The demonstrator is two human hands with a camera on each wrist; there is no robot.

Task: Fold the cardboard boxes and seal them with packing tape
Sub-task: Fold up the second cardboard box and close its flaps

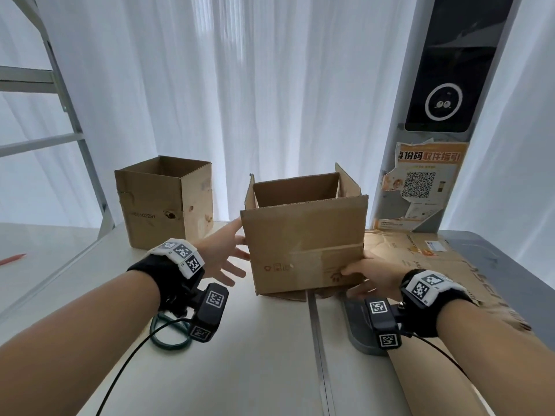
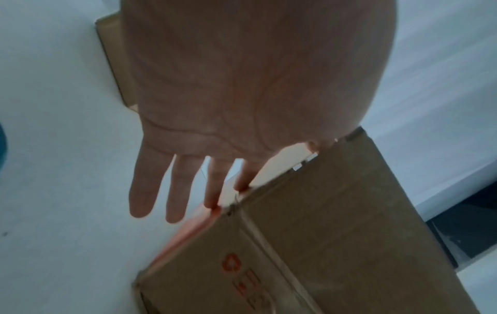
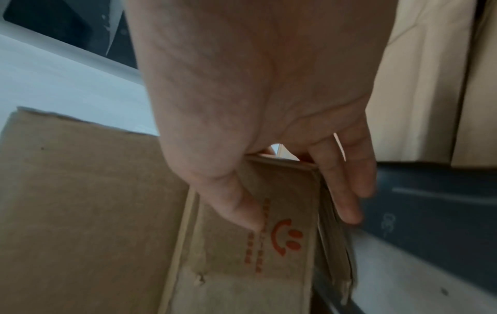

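An open-topped cardboard box (image 1: 303,244) stands upright in the middle of the white table (image 1: 255,361), its top flaps raised. My left hand (image 1: 234,256) lies with straight, spread fingers against the box's left side; in the left wrist view the fingertips (image 2: 212,201) of my left hand (image 2: 215,106) reach behind the edge of the box (image 2: 322,244). My right hand (image 1: 366,274) grips the lower right corner. The right wrist view shows its thumb (image 3: 236,208) on the printed front of the box (image 3: 80,201) and its fingers (image 3: 344,191) along the right side.
A second, taller open box (image 1: 163,202) stands at the back left. Flattened cardboard (image 1: 420,253) lies at the right. A dark green tape roll (image 1: 169,334) sits under my left wrist, a dark grey slab (image 1: 357,322) under my right. A pillar (image 1: 435,145) rises behind.
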